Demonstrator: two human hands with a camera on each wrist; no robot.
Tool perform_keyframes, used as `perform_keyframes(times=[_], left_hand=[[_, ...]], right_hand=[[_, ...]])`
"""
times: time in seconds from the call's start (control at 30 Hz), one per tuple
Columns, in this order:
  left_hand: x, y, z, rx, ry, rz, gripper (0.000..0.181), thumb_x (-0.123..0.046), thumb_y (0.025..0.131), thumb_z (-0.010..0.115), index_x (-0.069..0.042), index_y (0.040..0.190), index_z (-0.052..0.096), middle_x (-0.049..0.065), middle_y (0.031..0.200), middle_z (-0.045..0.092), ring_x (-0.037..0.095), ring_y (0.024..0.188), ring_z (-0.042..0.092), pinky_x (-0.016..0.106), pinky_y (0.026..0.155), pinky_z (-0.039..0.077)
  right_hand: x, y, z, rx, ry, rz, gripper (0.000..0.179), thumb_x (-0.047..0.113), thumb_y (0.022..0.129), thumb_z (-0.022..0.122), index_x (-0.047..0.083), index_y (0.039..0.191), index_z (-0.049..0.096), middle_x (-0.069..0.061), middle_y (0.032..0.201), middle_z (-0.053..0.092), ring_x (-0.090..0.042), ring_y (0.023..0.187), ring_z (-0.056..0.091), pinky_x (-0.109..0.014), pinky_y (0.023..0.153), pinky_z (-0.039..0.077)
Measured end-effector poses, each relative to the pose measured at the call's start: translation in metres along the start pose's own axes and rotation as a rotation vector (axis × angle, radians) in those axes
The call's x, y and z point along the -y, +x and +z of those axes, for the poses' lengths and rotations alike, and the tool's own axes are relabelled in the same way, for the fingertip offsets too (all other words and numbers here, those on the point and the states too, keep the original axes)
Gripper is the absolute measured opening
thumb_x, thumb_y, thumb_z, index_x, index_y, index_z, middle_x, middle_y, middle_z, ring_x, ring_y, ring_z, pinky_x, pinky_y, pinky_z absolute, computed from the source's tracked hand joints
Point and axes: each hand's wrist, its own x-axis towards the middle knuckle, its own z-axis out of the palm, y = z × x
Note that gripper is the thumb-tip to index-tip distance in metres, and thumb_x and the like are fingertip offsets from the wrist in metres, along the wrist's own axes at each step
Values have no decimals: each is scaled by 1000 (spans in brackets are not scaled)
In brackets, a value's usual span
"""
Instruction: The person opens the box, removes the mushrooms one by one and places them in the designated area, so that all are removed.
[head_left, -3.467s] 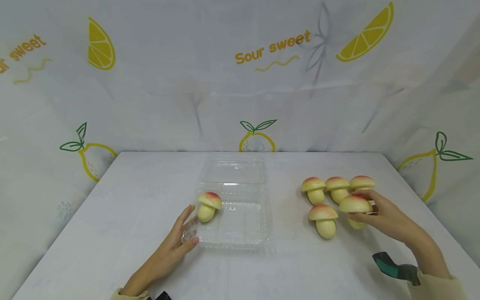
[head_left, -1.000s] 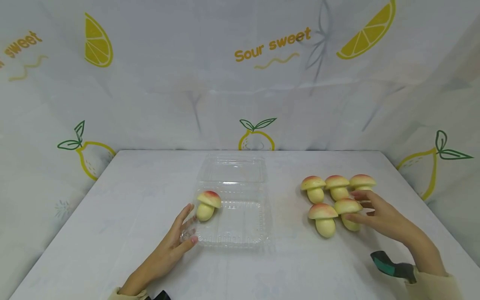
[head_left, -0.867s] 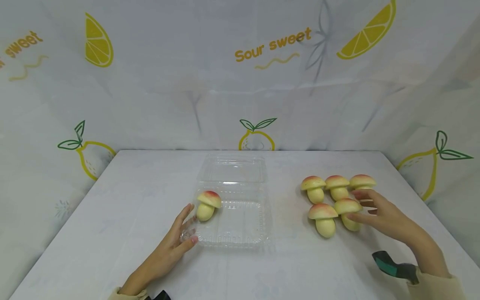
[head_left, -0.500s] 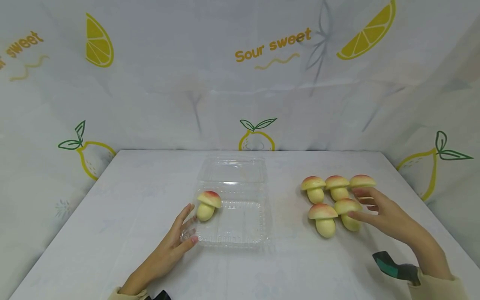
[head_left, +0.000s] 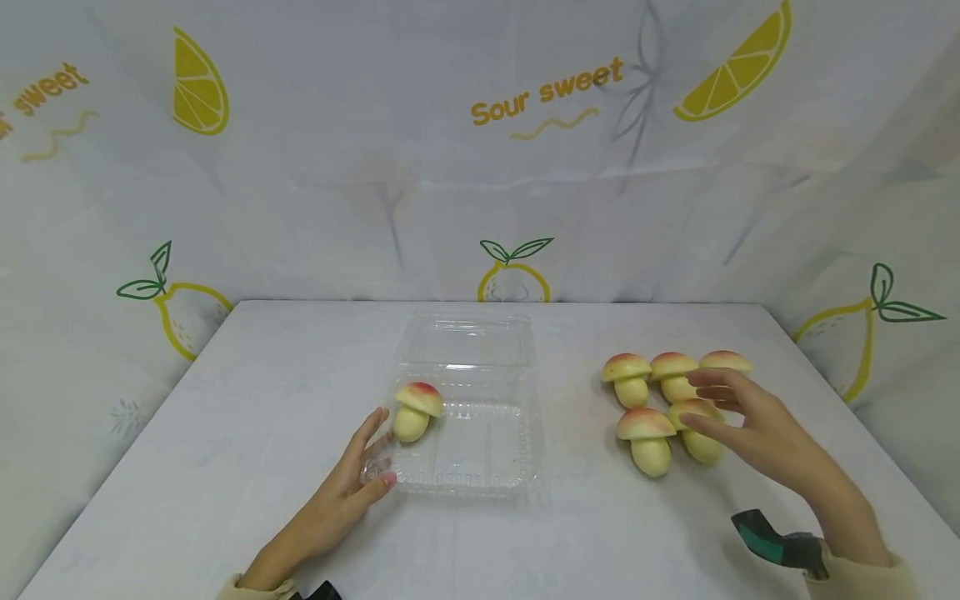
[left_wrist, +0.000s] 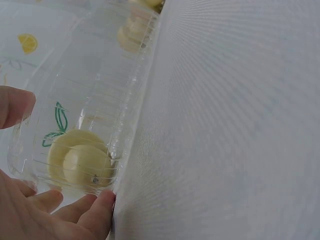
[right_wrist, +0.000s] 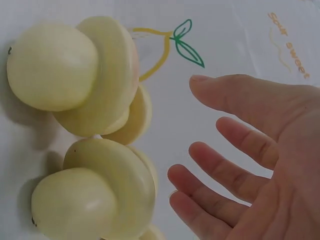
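Note:
My left hand [head_left: 341,487] rests with fingers spread against the left side and front corner of a clear plastic clamshell box [head_left: 480,479]. One toy mushroom [head_left: 411,425], pale yellow with a red-tinged cap, leans inside the box at its left. My right hand [head_left: 757,421] hovers over the right-hand group, its fingers loosely bent and holding nothing. Just under it lies the front right toy mushroom [head_left: 702,448], beside the front left toy mushroom [head_left: 651,457]. In the right wrist view, a gap shows between the fingertips [right_wrist: 200,150] and the nearest toy mushrooms [right_wrist: 75,202].
Behind the front pair, a row of three more toy mushrooms [head_left: 632,392] stretches to the right, the far right one partly hidden by my right hand. The box's lid [head_left: 468,342] lies folded back on the white table [head_left: 300,358]. A lemon-printed cloth [head_left: 337,167] hangs behind.
My right hand has let go of the toy mushroom it gripped, which now lies slightly further left against its neighbour. The hand has since lifted and drifted left. My left hand stays put.

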Motion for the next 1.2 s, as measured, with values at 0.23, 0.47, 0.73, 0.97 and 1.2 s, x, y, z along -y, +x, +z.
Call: perform_keyframes(times=[0.23,0.47,0.73,0.97,1.2], left_hand=[[-1,0,0,6,4,-2,76,-14,103,50,-9,159,-1,20,166,0,57,146,14,71,102,39],[0,-1,-1,-8,15,1,76,-13,102,51,-11,160,1,18,166,3,56,146,16,68,102,42],[1,-2,-1,-5,38,1,76,-14,103,51,-13,160,1,17,167,3,55,146,18,53,101,49],[1,-1,-1,-1,39,5,76,-14,103,51,-13,160,1,17,167,3,55,147,18,46,102,49],[1,0,0,0,33,5,76,-14,103,50,-12,160,0,17,167,2,56,146,17,64,101,44]], right_hand=[[11,1,11,-79,60,-106,44,15,89,75,6,127,56,1,124,61,22,105,47,1,85,40],[24,3,21,-133,84,-181,40,7,87,75,6,123,60,35,116,50,22,107,48,1,88,39],[39,6,35,-109,97,-219,36,10,88,75,9,122,62,5,117,62,13,108,52,-5,90,42],[49,9,45,-84,101,-266,35,9,87,75,12,120,63,2,115,66,10,106,55,-15,88,50],[58,14,56,-62,158,-277,36,6,87,74,8,121,63,-5,120,66,3,107,58,-13,92,49]])
